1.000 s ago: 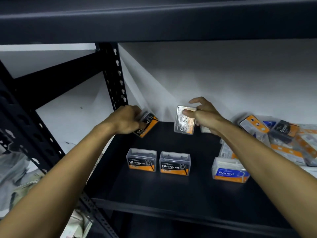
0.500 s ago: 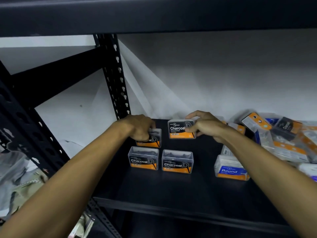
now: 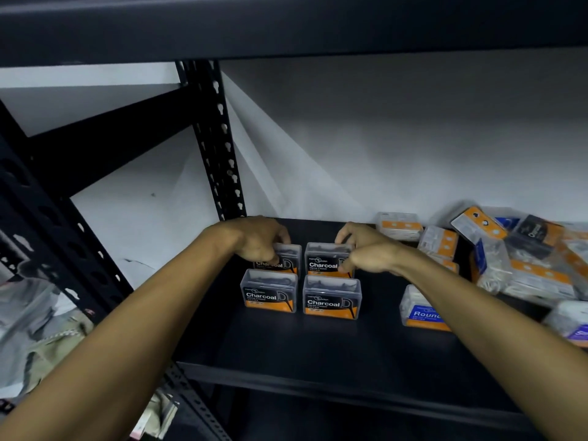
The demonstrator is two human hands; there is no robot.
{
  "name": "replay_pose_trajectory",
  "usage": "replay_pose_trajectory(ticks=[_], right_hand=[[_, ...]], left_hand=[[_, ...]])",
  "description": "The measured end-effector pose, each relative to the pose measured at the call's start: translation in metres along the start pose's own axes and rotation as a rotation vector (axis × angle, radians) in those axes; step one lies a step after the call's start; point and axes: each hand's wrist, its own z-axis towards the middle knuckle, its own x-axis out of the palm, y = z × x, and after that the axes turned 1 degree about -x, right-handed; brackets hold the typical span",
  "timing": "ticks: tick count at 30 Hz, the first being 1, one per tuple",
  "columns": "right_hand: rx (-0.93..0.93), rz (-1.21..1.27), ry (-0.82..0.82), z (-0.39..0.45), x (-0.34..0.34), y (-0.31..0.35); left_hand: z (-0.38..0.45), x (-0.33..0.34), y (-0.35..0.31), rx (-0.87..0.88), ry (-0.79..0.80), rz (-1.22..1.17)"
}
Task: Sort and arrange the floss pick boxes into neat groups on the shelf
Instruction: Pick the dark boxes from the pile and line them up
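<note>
Several clear Charcoal floss pick boxes with black and orange labels stand in a two-by-two block on the dark shelf point(image 3: 318, 361). The front pair is the front left box point(image 3: 269, 294) and the front right box point(image 3: 331, 301). My left hand point(image 3: 257, 240) grips the back left box point(image 3: 288, 261) from above. My right hand point(image 3: 366, 253) holds the back right box point(image 3: 324, 261) by its right end, thumb in front and fingers behind. Both back boxes stand upright just behind the front pair.
A blue Round box point(image 3: 420, 313) stands right of the block, under my right forearm. A loose heap of mixed floss boxes point(image 3: 515, 259) fills the right of the shelf. A black perforated upright point(image 3: 219, 154) rises at the back left corner.
Both hands came down and forward, setting the two Charcoal boxes upright on the shelf behind the front pair. The right box, held up and tilted a second ago, now stands level.
</note>
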Motion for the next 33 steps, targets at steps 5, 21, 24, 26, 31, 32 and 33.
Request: replay_pose_trajectory(ticks=[5,21,24,26,31,32,33], right_hand=[[-0.011,-0.029,0.046,-0.0001,0.0004,-0.0061],[-0.052,0.004,0.132,-0.0011,-0.0022,-0.0056],[-0.055,0.012,0.136,-0.0023,-0.0020,-0.0059],[-0.057,0.025,0.142,-0.0022,-0.0010,-0.0068],[-0.074,0.058,0.124,-0.0023,0.0012,-0.0063],[-0.077,0.060,0.121,-0.0025,0.0015,-0.0060],[-0.079,0.062,0.121,-0.0029,0.0017,-0.0058]], left_hand=[[-0.0026,0.0017,0.0011,0.000,-0.022,-0.016],[-0.0026,0.0013,0.0025,0.001,-0.008,-0.016],[-0.0021,0.0016,0.0036,0.005,-0.008,-0.014],[-0.0024,0.0018,0.0037,0.009,-0.009,-0.018],[-0.0030,0.0023,0.0043,0.020,-0.011,-0.008],[-0.0029,0.0024,0.0047,0.021,-0.011,-0.008],[-0.0029,0.0026,0.0050,0.022,-0.010,-0.011]])
